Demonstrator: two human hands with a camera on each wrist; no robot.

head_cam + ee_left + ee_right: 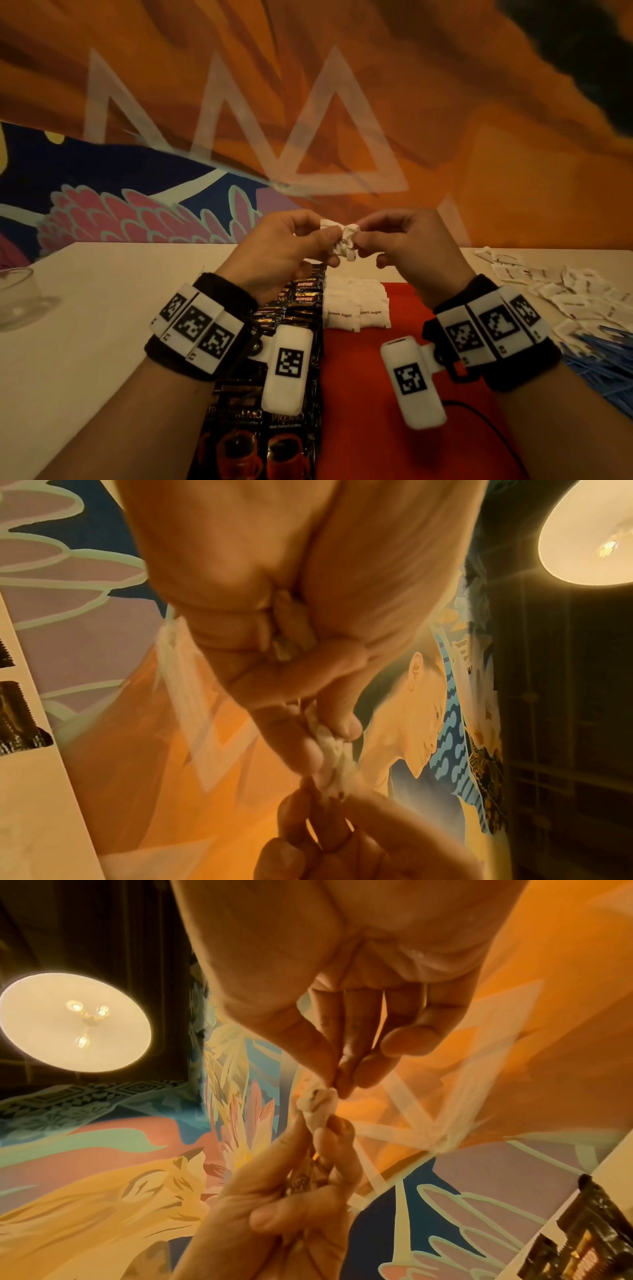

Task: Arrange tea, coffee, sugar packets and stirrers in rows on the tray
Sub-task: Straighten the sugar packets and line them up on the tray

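Both hands are raised above the red tray point(373, 394) and pinch one crumpled white sugar packet point(344, 240) between them. My left hand point(291, 243) grips its left side, my right hand point(404, 240) its right side. The left wrist view shows the sugar packet point(330, 746) squeezed between thumb and forefinger; in the right wrist view the twisted sugar packet point(316, 1103) sits between the two hands' fingertips. On the tray, black coffee sachets point(301, 301) lie in a row on the left. White brown-sugar packets point(356, 308) lie in a row beside them.
Loose white packets point(561, 291) are scattered on the pale table point(102, 325) at the right, with a heap of blue stirrers point(603, 363) nearer me. A clear glass cup point(17, 294) stands at the left edge. A painted wall rises behind the table.
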